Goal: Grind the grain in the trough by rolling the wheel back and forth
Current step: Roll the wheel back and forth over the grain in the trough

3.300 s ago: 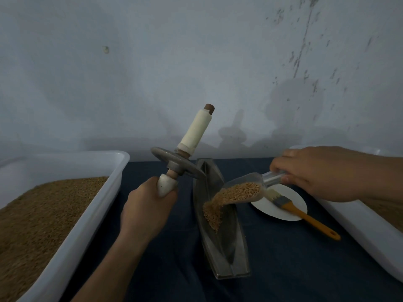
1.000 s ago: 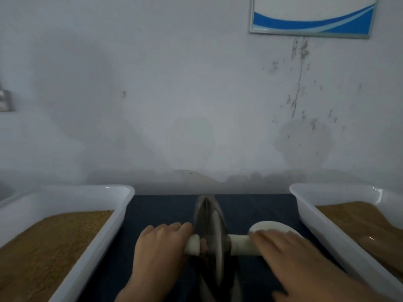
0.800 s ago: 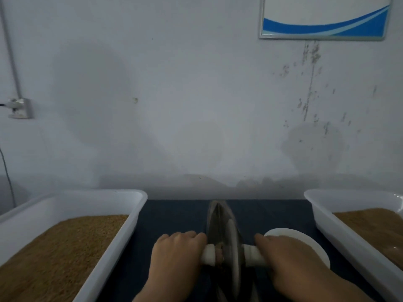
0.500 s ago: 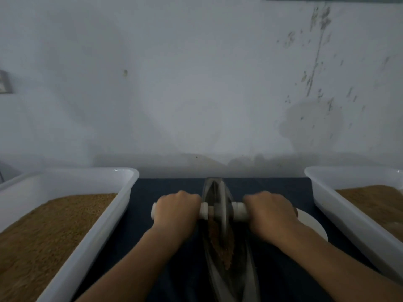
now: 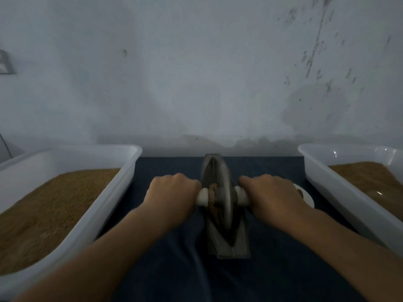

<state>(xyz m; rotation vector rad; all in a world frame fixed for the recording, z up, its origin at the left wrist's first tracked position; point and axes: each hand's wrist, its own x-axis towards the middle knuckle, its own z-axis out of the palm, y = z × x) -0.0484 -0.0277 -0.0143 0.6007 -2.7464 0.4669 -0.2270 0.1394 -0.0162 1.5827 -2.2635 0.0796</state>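
The desk (image 5: 174,269), under a dark cloth, is carrying it all. A white left tub (image 5: 128,171) and a right tub (image 5: 316,182) are flanking the middle, both holding brown meal. Between them the metal trough (image 5: 229,245) is lying with its long axis running straight away from the person toward the wall, blunt near end facing the body and far tip pointing at the wall.

The wheel (image 5: 224,192) is standing on edge inside the trough, about midway along, with its flat face lining up with that long axis. Its axle (image 5: 201,196) is crossing the trough square, left to right.

The left hand (image 5: 172,192) is gripping the left stub with its fingers wrapping over. The right hand (image 5: 270,192) is gripping the right stub the same way, partly covering a white plate (image 5: 308,198). Both are sitting level, equally near the wheel, one on each side.

Grain (image 5: 212,199) is showing brown just left of the wheel. By the look of it, the coming stroke is going along the trough, away or back, with both arms pushing evenly so the wheel is not tipping.
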